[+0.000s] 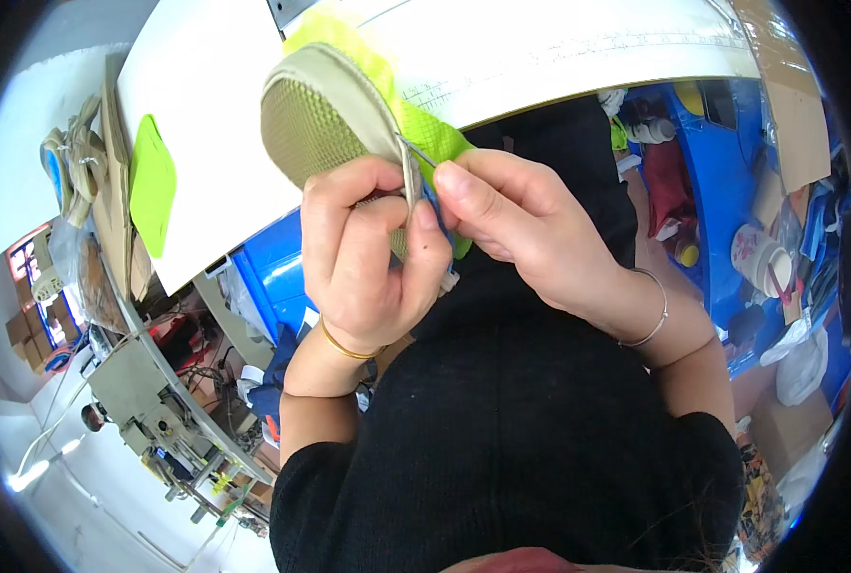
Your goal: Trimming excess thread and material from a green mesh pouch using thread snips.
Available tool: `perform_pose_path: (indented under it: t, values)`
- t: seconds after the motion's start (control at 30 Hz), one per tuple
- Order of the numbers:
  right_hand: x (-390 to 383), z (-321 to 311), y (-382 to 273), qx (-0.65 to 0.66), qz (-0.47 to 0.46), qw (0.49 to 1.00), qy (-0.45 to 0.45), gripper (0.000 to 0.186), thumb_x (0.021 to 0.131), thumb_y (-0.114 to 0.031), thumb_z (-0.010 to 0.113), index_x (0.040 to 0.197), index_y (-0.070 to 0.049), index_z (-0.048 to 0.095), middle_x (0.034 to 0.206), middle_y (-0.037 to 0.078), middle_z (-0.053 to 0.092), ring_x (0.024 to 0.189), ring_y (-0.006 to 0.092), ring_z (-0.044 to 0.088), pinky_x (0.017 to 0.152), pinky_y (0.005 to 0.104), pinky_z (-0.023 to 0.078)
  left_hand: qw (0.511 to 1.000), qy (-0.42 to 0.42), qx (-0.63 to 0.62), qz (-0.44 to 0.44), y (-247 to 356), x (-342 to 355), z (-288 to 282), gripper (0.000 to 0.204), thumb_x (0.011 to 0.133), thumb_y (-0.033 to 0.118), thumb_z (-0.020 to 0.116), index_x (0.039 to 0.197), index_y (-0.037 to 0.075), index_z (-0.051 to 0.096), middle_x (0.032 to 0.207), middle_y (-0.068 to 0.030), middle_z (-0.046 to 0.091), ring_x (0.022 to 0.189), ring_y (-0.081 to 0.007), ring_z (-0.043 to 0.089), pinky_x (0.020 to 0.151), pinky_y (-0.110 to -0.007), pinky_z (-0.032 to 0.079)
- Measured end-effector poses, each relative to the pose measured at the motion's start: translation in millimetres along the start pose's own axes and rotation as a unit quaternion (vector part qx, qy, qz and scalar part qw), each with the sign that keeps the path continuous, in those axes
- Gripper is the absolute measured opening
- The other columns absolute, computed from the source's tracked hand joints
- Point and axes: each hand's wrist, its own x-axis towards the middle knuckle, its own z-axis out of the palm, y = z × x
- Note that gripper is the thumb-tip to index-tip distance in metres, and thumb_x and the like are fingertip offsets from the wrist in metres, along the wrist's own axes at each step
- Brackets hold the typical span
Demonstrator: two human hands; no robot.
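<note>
The right hand (521,210) pinches a slim metal tool (420,153), its tip at the beige band's edge. Just left of it, the left hand (366,256) curls round the shoe upper (306,122), whose long axis slants up-left: textured olive mesh, smooth band, lime fabric (441,140) behind. Beyond spreads the flat white desk (588,43).

The mesh-patterned upper (303,116) is olive, the cloth (435,132) lime.

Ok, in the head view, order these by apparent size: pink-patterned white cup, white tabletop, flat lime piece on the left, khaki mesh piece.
Largest: white tabletop
khaki mesh piece
flat lime piece
Smallest: white cup
</note>
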Motion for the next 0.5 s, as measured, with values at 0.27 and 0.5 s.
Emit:
perform_pose_path:
  t: [0.27,0.5]
  values:
    - [14,-15,-2,-0.256,-0.244,0.924,0.148,0.04,0.09,-0.034,0.075,0.103,0.002,0.064,0.077,0.006,0.063,0.072,0.0086,0.055,0.066,0.0249,0.047,0.999,-0.018,-0.009,-0.033,2,-8,-7,0.016,0.072,-0.007,0.071,0.079,0.001,0.058,0.097,-0.0148,0.062,0.082,-0.0278,0.06,0.071,-0.034,0.05]
    - [9,-3,8,-0.344,-0.273,0.898,0.026,0.016,0.078,-0.005,0.065,0.094,-0.004,0.065,0.082,0.013,0.065,0.072,0.0341,0.064,0.062,0.0357,0.049,0.993,-0.056,0.105,-0.018,9,6,-30,0.036,0.066,0.0,0.075,0.101,-0.003,0.065,0.114,-0.018,0.063,0.097,-0.0299,0.061,0.084,-0.036,0.052]
